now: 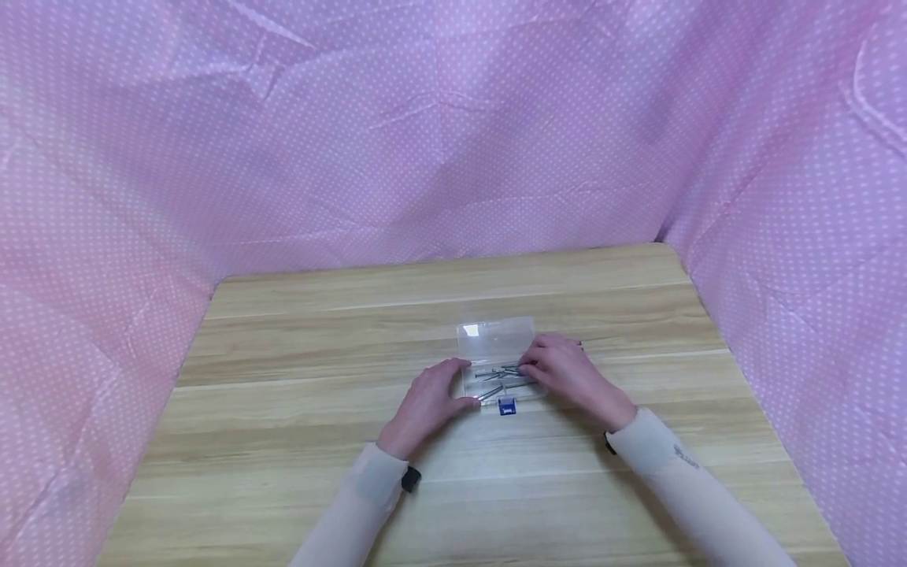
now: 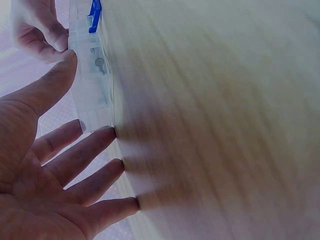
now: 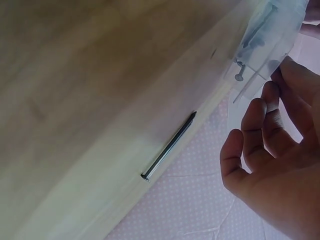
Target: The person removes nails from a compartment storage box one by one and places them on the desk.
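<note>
A clear plastic box [image 1: 469, 386] with a blue latch [image 1: 506, 406] stands with its lid [image 1: 496, 339] raised back. Several metal nails [image 1: 490, 393] lie inside it at different angles. My left hand [image 1: 427, 402] holds the box's left end, thumb at the front corner and forefinger at the rear; its other fingertips touch the table in the left wrist view. At the right end, my right hand [image 1: 563, 370] pinches among the nails with curled fingers, apparently on a nail; its fingertips are partly hidden. Beside the box, a loose nail [image 3: 169, 146] lies on the table.
The wooden table [image 1: 283, 409] reaches out on every side of the box. Pink dotted cloth [image 1: 439, 142] hangs behind it and along both sides. In the head view, the right hand hides most of the loose nail.
</note>
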{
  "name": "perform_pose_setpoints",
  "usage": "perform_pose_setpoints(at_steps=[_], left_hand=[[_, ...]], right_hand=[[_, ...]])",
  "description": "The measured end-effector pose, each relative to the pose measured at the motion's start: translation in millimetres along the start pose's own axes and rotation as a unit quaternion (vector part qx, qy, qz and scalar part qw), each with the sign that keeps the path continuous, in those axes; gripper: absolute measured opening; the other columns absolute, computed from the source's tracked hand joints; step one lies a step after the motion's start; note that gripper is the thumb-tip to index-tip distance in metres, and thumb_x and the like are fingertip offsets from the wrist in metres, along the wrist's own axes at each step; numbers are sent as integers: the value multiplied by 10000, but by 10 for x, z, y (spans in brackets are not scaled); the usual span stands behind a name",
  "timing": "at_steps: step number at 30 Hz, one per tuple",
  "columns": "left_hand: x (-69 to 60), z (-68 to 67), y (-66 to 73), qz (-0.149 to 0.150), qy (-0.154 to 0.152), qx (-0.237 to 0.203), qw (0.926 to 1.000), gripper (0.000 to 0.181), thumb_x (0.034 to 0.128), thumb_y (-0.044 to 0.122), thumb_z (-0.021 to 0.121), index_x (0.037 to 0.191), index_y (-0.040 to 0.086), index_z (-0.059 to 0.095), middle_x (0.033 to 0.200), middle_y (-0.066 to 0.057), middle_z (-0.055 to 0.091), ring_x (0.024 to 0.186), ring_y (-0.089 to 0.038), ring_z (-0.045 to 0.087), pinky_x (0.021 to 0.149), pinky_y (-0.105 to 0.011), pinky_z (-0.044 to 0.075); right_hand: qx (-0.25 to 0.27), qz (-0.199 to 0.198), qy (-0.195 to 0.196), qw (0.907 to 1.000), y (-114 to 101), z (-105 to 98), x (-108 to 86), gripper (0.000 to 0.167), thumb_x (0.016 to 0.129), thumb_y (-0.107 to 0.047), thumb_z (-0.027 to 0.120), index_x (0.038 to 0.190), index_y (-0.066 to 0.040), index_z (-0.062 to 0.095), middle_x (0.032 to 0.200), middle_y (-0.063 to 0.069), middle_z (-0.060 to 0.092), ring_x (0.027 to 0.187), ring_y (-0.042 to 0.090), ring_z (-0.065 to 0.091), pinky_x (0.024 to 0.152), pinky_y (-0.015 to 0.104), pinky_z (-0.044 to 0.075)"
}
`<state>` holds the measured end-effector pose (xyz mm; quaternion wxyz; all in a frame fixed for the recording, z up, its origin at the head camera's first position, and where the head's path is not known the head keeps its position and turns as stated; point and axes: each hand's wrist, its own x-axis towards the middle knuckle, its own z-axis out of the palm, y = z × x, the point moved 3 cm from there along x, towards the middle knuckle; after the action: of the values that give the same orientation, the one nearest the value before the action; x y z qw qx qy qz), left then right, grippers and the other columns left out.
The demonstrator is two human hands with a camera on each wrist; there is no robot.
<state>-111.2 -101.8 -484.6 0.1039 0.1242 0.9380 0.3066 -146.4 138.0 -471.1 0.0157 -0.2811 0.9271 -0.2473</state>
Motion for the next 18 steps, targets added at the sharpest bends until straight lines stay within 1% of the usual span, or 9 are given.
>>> perform_pose_setpoints(at_steps=[6, 10, 13, 18], left_hand=[[-3, -4, 2, -15, 0, -16, 10000, 659, 830, 327, 885, 1379, 80, 617, 1319, -92, 671, 1179, -306, 626, 1029, -500, 498], [-3, -2, -3, -54, 3, -24, 10000, 662, 832, 327, 883, 1386, 85, 613, 1331, -90, 668, 1187, -302, 625, 1037, -490, 496], [1, 0, -5, -52, -2, -12, 10000, 668, 830, 335, 882, 1388, 86, 612, 1336, -92, 667, 1195, -302, 625, 1038, -488, 496], [0, 0, 2, -47, -20, -11, 10000, 679, 825, 350, 881, 1392, 90, 611, 1345, -98, 664, 1203, -311, 624, 1037, -495, 495]], right_hand=[[-40, 64, -126, 9999, 4, 18, 52, 73, 910, -169, 801, 973, -134, 812, 925, -58, 650, 874, 147, 573, 865, 422, 497], [-131, 16, -253, 9996, 4, 24, 86, 69, 906, -169, 810, 965, -133, 815, 905, -56, 648, 841, 143, 574, 840, 411, 504], [-192, -25, -322, 9993, 6, 25, 103, 69, 900, -172, 816, 957, -132, 816, 899, -53, 650, 839, 150, 582, 828, 426, 508], [-250, 18, -430, 9988, 7, 18, 129, 74, 891, -183, 824, 945, -133, 819, 887, -58, 644, 836, 152, 578, 816, 424, 506]])
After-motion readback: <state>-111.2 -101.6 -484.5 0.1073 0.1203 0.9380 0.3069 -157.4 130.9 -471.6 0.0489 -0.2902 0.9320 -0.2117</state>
